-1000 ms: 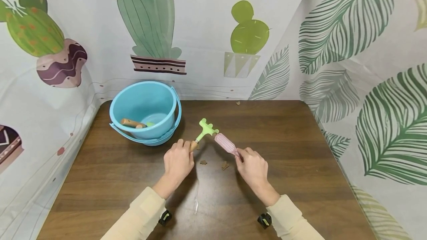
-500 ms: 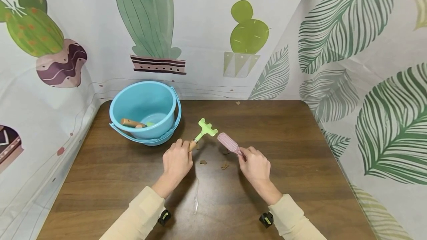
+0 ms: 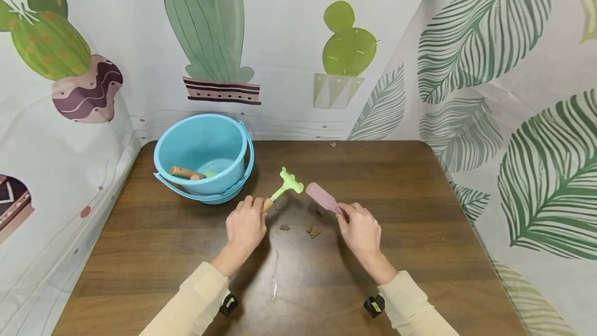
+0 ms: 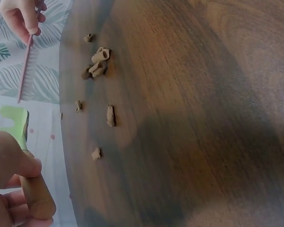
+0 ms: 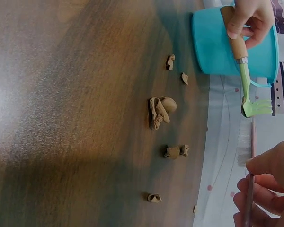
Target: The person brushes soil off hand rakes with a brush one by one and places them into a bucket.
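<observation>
My left hand (image 3: 246, 225) grips the wooden handle of a small light green hand rake (image 3: 289, 182), its head raised above the table. In my right hand (image 3: 360, 228) is a pink brush (image 3: 323, 197); white bristles (image 5: 244, 142) show along one side in the right wrist view. The brush tip is close to the rake's tines, with a small gap in the head view. Brown clay-like scraps (image 3: 313, 230) lie on the table beneath the tools, some curled, as the left wrist view shows with its curled scraps (image 4: 100, 55).
A light blue bucket (image 3: 200, 141) stands at the table's back left, its handle hanging down. Inside lies a tool with a wooden handle (image 3: 185, 172) and a bit of green. One scrap (image 3: 332, 144) sits at the back edge of the wooden table (image 3: 410, 196), against a printed cloth.
The brush has drawn away from the rake's tines, moving a little right with my right hand. More brown scraps show on the table below it. The rake has shifted only slightly.
</observation>
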Demonstrator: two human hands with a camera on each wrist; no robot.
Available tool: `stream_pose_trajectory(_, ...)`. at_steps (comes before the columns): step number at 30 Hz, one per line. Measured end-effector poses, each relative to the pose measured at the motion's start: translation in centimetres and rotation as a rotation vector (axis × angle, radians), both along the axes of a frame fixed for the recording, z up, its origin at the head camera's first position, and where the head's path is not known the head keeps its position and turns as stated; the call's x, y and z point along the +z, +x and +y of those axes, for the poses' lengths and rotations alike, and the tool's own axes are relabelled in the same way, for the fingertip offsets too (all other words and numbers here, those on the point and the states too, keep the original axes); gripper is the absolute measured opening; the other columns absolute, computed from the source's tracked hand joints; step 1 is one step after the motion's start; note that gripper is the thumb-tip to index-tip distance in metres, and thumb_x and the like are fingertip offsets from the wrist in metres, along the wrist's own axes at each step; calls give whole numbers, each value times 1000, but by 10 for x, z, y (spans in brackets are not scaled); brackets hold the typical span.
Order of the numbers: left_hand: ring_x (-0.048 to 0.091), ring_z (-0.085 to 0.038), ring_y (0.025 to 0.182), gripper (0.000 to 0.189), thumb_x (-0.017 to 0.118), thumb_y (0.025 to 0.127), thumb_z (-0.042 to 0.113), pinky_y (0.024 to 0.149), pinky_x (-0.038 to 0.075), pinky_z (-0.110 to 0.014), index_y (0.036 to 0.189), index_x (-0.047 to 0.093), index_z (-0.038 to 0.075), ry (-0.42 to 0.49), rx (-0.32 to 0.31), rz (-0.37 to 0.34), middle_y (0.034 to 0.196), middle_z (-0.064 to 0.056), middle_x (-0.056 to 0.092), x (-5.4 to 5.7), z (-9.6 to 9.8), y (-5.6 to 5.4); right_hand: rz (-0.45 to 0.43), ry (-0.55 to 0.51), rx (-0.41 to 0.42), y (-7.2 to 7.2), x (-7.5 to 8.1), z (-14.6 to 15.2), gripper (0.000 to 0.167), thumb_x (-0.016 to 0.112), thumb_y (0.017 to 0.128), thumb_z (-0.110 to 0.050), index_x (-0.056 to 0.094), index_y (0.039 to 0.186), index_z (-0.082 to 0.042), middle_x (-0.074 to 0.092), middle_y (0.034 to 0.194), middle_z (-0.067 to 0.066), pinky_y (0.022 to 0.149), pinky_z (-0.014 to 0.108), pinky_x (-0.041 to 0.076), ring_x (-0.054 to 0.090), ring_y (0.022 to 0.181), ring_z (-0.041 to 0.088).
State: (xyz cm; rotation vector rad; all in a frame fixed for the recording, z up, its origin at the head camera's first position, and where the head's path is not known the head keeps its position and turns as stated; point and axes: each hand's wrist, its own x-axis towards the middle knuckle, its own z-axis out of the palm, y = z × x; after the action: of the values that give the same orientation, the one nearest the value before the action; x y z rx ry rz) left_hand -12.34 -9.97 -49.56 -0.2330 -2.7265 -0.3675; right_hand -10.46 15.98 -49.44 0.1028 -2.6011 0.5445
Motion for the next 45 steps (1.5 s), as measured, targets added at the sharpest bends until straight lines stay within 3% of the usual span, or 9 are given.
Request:
stream_pose_trajectory(5,55,-24,67,30,76,69,13,47,42,-34,96,64,12,15,-6,-31,76,-4,53,-5,-3,0,-25,-34,-20,-1,2,2,21,72,74,-14,73,94,-18,69,86,-2,54,44,50,65,75,24)
stream_pose_trajectory(10,55,-22,68,29,75,70,14,47,41,-33,98,64,15,88,-22,-76,76,-1,53,-9,-5,1,-34,-53,-28,-1,3,5,21,71,75,-15,73,96,-19,69,88,-2,56,44,50,66,77,23)
stream_pose_trajectory(16,56,-20,71,30,75,73,17,50,42,-32,101,65,19,147,-32,-125,79,2,54,-11,-6,2,-40,-88,-30,-3,5,7,22,71,75,-15,73,97,-19,69,88,-2,57,43,50,66,76,22)
stream_pose_trajectory(21,51,-15,64,30,73,76,19,50,38,-30,104,65,19,217,-47,-176,76,5,52,-9,-6,3,-44,-135,-18,-4,7,9,23,71,75,-16,73,97,-20,69,87,-3,53,39,47,63,67,16)
stream_pose_trajectory(26,46,-10,59,29,71,78,21,51,36,-28,107,65,22,306,-38,-259,75,10,50,-9,-5,3,-102,-232,22,-8,11,11,22,72,76,-16,73,97,-18,65,78,-4,52,33,43,54,59,10)
stream_pose_trajectory(30,49,-9,61,28,70,79,22,54,38,-29,106,65,24,355,-27,-301,77,12,53,-9,-5,3,-163,-303,45,-10,14,12,21,72,76,-16,72,97,-16,65,76,-3,55,32,44,57,61,9)
stream_pose_trajectory(36,53,-8,66,26,71,79,20,56,40,-29,104,66,23,439,-45,-341,82,11,60,-9,-5,2,-207,-352,55,-12,17,13,21,72,77,-14,71,98,-15,68,81,-2,60,30,47,62,68,10)
stream_pose_trajectory(45,60,-10,71,25,69,80,14,66,45,-31,105,65,16,594,-123,-427,86,3,65,-11,-2,2,-214,-370,92,-13,21,14,22,71,78,-14,70,99,-16,65,79,-3,58,25,43,55,65,8)
